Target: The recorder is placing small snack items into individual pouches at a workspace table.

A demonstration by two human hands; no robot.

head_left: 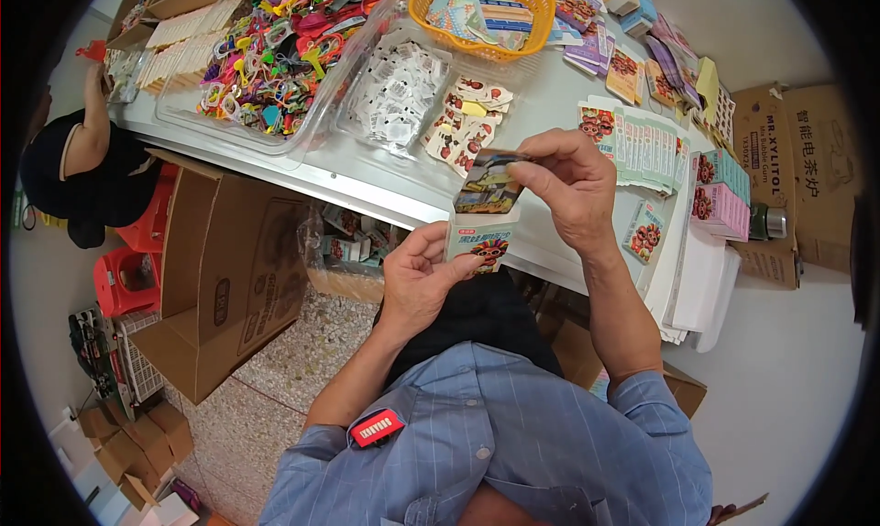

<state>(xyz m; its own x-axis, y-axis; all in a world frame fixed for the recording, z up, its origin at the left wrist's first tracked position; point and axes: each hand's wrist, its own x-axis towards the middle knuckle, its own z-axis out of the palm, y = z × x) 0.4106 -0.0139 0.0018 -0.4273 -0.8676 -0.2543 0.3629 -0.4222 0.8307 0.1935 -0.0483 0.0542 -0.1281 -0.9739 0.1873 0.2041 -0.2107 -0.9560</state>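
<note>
Over the table's near edge, my left hand (412, 280) grips a small mint-and-white paper box (463, 240) with a colourful cartoon figure on its front. My right hand (579, 189) pinches a dark picture card (486, 182) by its upper corner. The card stands at the top of the box; whether its lower edge is inside, I cannot tell. To the right of my right hand lie a fanned row of mint cartons (649, 146) and a single mint packet (643, 231). Just beyond the card are die-cut cartoon stickers (467, 127).
A clear tub (275, 141) of colourful trinkets and a tray of small white packets (394, 86) stand at the far left. A yellow basket (541, 17) is at the back. An open cardboard box (220, 279) sits below the table. Another person (78, 164) is at far left.
</note>
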